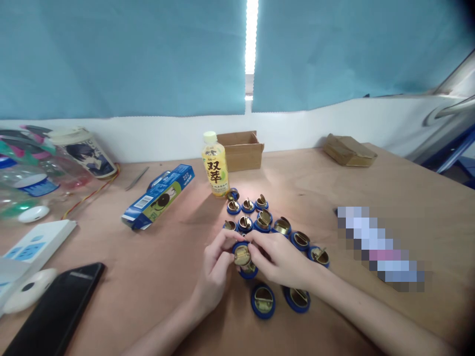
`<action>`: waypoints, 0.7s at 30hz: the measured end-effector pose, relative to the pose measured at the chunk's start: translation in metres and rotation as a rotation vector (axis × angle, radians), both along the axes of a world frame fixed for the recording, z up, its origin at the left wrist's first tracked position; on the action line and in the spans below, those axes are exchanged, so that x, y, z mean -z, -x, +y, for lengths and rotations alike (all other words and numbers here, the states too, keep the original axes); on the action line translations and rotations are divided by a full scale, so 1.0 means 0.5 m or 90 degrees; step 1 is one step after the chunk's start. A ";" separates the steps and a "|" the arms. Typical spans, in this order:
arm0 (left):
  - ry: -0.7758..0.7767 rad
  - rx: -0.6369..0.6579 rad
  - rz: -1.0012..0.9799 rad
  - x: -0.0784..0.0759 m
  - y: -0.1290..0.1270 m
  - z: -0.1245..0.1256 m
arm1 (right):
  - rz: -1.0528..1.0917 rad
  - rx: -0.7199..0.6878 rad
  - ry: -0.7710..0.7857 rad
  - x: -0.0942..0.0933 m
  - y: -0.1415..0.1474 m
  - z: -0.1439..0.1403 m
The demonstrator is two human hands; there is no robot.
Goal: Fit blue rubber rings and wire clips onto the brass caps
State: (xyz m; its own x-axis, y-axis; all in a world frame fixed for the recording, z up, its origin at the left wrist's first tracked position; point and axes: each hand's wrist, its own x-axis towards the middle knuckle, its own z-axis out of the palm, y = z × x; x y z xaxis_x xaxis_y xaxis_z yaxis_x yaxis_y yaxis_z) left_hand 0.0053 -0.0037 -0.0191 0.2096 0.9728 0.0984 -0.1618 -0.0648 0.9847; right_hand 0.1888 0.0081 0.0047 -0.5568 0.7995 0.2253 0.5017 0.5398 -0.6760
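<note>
both hands (252,257) pinching blue-gold disc (242,255), wood table (334,188)

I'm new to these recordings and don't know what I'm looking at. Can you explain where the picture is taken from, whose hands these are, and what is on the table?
There is no machine here. A camera worn on a person's head looks forward and down at their own two bare hands. The left hand and right hand together hold one round blue-rimmed part with a brass centre just above the wooden table. More such parts lie around the hands. Behind them stand a yellow drink bottle and an open cardboard box. To the left lie a blue carton, a white power strip and a black phone. A blurred patch on the right hides something.
</note>
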 end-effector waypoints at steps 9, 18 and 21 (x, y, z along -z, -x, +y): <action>0.000 0.009 -0.001 0.002 -0.001 0.000 | -0.017 -0.002 0.006 -0.002 0.000 0.001; 0.014 0.020 0.026 0.011 0.002 0.005 | -0.012 -0.006 0.028 -0.008 0.001 0.003; 0.013 0.023 0.036 0.013 0.004 0.007 | -0.012 -0.007 0.028 -0.007 0.001 0.003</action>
